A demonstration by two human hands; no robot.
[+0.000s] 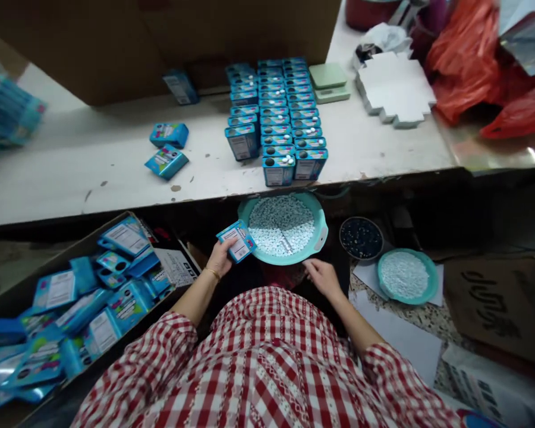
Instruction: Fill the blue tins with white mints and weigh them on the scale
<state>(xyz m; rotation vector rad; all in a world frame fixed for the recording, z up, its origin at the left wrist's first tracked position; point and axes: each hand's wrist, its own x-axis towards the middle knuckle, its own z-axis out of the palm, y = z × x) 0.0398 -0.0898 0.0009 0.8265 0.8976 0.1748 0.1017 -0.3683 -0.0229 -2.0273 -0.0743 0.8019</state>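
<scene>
My left hand (220,257) grips a small blue printed box (237,241), held just left of a teal basin (321,229) full of small white pellets. My right hand (321,277) rests at the basin's near rim, fingers curled; whether it holds anything is hidden. Above the basin, on the white table (71,172), stand rows of upright open blue boxes (276,116). Both sleeves are red-and-white check.
A cardboard carton (9,297) at lower left holds several flat blue boxes. Two loose blue boxes (167,148) lie on the table. A dark bowl (361,238) and a teal bowl of white pellets (403,275) sit right. White card blanks (395,89), orange bags (472,65) beyond.
</scene>
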